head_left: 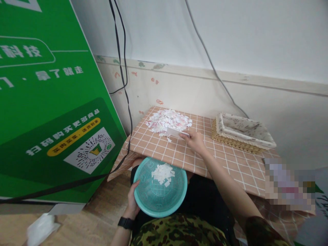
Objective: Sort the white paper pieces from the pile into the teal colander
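My left hand (133, 196) grips the left rim of a round teal plastic colander (161, 213), which rests on my lap below the table edge. A small heap of white paper scraps (163, 174) lies inside it, toward the far side. My right hand (193, 140) reaches over the table and pinches a flat white card (176, 132). The card is tilted at the near edge of a pile of torn white and pinkish paper pieces (166, 119). One loose scrap lies just in front of the pile.
A checked brown tablecloth (222, 160) covers the table against the wall. At right stands a cloth-lined wicker basket (241, 140); a blurred-out item (284, 184) lies nearer. A green panel (51, 102) rises at left, with a black strap (128, 119) hanging beside it.
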A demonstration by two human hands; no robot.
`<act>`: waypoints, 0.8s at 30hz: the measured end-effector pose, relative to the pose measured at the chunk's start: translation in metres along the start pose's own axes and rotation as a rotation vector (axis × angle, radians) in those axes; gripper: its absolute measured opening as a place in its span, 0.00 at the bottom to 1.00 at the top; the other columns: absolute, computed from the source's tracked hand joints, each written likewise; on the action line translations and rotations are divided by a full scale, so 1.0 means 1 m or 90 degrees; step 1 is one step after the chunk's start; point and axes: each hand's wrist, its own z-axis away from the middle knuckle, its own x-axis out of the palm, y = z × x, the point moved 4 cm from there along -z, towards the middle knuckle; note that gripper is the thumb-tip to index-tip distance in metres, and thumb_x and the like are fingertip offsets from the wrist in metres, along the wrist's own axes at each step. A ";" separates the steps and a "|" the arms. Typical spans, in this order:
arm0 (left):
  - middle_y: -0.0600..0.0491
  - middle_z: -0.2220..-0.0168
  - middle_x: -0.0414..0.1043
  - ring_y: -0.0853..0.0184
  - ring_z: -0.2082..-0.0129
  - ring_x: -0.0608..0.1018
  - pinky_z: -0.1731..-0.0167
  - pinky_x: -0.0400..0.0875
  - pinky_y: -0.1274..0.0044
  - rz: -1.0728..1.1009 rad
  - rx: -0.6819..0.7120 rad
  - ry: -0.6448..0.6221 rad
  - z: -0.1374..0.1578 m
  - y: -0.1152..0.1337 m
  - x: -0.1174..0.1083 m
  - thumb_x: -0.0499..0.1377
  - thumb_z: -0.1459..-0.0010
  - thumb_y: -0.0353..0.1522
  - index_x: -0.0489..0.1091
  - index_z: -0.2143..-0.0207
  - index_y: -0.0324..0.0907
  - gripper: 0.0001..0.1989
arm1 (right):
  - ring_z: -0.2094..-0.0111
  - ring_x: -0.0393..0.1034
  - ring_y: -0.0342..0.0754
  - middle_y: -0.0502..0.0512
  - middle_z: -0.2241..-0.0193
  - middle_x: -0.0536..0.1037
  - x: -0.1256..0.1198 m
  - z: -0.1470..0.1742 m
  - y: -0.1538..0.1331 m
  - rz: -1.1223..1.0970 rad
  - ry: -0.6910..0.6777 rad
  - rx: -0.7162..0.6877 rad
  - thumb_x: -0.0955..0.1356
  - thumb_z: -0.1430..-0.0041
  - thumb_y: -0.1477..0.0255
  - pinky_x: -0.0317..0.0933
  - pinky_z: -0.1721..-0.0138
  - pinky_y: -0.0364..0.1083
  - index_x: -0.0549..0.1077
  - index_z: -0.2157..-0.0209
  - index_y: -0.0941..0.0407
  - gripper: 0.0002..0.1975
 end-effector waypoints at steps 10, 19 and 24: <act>0.47 0.70 0.78 0.60 0.72 0.78 0.64 0.72 0.69 0.003 0.010 -0.017 -0.005 -0.001 -0.005 0.62 0.55 0.31 0.75 0.69 0.35 0.10 | 0.79 0.59 0.41 0.50 0.82 0.69 0.001 -0.006 0.007 -0.094 -0.052 0.016 0.63 0.45 0.56 0.49 0.79 0.41 0.75 0.75 0.59 0.21; 0.47 0.72 0.78 0.57 0.69 0.78 0.64 0.72 0.67 0.001 -0.016 0.003 -0.005 -0.003 -0.006 0.61 0.55 0.32 0.76 0.69 0.35 0.10 | 0.81 0.57 0.40 0.49 0.84 0.66 -0.003 -0.002 0.015 -0.177 -0.058 0.091 0.66 0.49 0.54 0.48 0.81 0.40 0.70 0.81 0.59 0.21; 0.48 0.73 0.78 0.60 0.72 0.78 0.64 0.71 0.70 0.001 -0.010 0.007 -0.008 -0.003 -0.009 0.62 0.55 0.33 0.75 0.70 0.35 0.10 | 0.79 0.60 0.42 0.51 0.80 0.70 -0.006 -0.005 0.015 -0.230 -0.053 0.093 0.67 0.51 0.55 0.52 0.79 0.41 0.71 0.79 0.59 0.20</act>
